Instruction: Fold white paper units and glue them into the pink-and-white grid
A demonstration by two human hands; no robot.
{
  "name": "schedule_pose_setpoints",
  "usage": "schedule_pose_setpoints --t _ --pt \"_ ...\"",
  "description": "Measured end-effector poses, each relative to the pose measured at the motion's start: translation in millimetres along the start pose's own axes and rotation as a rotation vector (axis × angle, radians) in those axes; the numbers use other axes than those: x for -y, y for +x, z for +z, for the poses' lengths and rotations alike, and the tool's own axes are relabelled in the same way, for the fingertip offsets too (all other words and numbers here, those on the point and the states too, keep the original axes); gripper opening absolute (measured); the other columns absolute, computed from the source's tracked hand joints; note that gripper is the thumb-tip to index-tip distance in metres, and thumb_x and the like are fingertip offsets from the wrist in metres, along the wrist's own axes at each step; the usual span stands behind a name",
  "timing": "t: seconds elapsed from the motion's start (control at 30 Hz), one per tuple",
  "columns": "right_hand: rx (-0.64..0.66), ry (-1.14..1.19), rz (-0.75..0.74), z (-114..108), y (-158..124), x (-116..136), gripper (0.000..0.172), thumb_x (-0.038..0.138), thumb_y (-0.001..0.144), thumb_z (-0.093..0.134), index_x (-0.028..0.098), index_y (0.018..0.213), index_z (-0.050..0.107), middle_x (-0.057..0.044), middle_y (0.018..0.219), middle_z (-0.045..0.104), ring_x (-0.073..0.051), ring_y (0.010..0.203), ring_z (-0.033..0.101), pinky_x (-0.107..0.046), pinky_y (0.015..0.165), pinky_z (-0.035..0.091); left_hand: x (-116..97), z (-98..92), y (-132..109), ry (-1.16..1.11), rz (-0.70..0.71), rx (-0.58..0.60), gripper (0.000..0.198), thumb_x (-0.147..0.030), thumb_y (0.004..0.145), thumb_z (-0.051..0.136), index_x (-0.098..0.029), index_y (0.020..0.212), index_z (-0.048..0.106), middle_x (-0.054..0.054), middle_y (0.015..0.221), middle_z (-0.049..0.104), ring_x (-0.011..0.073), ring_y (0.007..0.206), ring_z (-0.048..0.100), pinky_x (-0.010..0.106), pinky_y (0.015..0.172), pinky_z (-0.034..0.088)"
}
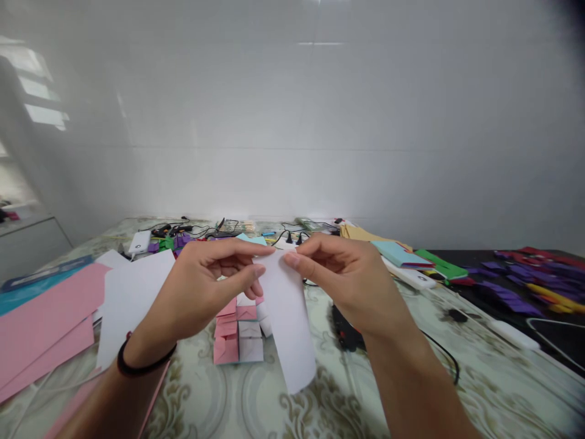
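A long strip of white paper (290,329) hangs from both hands above the table, its lower end curling slightly. My left hand (223,268) pinches the strip's top left corner between thumb and index finger. At the top right corner, my right hand (340,268) grips it the same way. Behind and below the strip lie small folded pink paper pieces (226,341) and folded white paper pieces (250,349), set side by side in rows. Part of these is hidden by the strip and my left hand.
Pink sheets (46,323) and white sheets (132,299) lie at the left on the patterned tablecloth (205,402). Cables and a power strip (286,244) are at the back. Light blue paper (397,253), a green piece (441,263) and purple pieces (507,299) lie at the right.
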State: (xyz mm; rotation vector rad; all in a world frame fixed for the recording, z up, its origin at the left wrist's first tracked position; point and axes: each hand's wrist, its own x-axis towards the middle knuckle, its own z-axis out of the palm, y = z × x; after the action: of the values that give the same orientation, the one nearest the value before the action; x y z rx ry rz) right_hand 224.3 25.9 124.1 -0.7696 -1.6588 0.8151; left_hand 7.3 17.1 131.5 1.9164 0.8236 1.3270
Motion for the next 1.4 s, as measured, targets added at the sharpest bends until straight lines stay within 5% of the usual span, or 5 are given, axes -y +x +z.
schedule_pose_setpoints --t 0.27,0.37,0.47,0.7,1.4 --pt "-0.025 0.083 -0.022 3 1 0 0.018 0.034 0.087 0.082 0.021 0.078 0.075 0.0 0.075 0.072 -0.015 0.069 0.065 -0.025 0.062 0.052 -1 2.3 0 -0.049 -0.054 -0.007 0.024 -0.016 0.092 0.075 -0.023 0.115 0.078 -0.002 0.073 0.075 0.0122 0.062 0.074 0.019 0.06 0.062" --pt "-0.084 0.116 -0.033 3 1 0 0.019 0.031 0.086 0.083 0.021 0.073 0.073 0.001 0.071 0.07 -0.013 0.066 0.062 -0.023 0.059 0.051 0 2.7 2 -0.045 -0.121 0.057 0.005 -0.022 0.093 0.075 -0.018 0.092 0.077 0.0 0.069 0.076 0.0126 0.061 0.073 0.019 0.059 0.06" --pt "-0.115 0.141 -0.034 3 2 -1 0.016 0.029 0.086 0.082 0.022 0.074 0.075 0.001 0.07 0.07 -0.013 0.066 0.061 -0.022 0.057 0.05 0 1.8 3 0.018 -0.177 0.128 0.025 -0.027 0.096 0.071 -0.016 0.073 0.072 0.002 0.06 0.074 0.0125 0.057 0.071 0.019 0.056 0.057" --pt "0.055 0.149 0.081 0 6 -4 0.017 0.035 0.086 0.082 0.02 0.079 0.078 -0.001 0.075 0.073 -0.011 0.066 0.061 -0.022 0.06 0.05 -5 0.8 3 0.043 -0.114 0.045 0.025 -0.022 0.097 0.067 -0.017 0.074 0.07 -0.001 0.061 0.075 0.0103 0.057 0.072 0.017 0.06 0.058" --pt "0.076 0.04 0.07 -5 7 -10 0.031 0.041 0.087 0.081 0.018 0.07 0.069 0.0 0.067 0.066 -0.013 0.064 0.057 -0.026 0.059 0.045 0 -4.0 8 0.037 -0.179 0.068 0.024 -0.024 0.096 0.069 -0.017 0.073 0.073 0.001 0.063 0.078 0.0131 0.06 0.077 0.018 0.062 0.063"
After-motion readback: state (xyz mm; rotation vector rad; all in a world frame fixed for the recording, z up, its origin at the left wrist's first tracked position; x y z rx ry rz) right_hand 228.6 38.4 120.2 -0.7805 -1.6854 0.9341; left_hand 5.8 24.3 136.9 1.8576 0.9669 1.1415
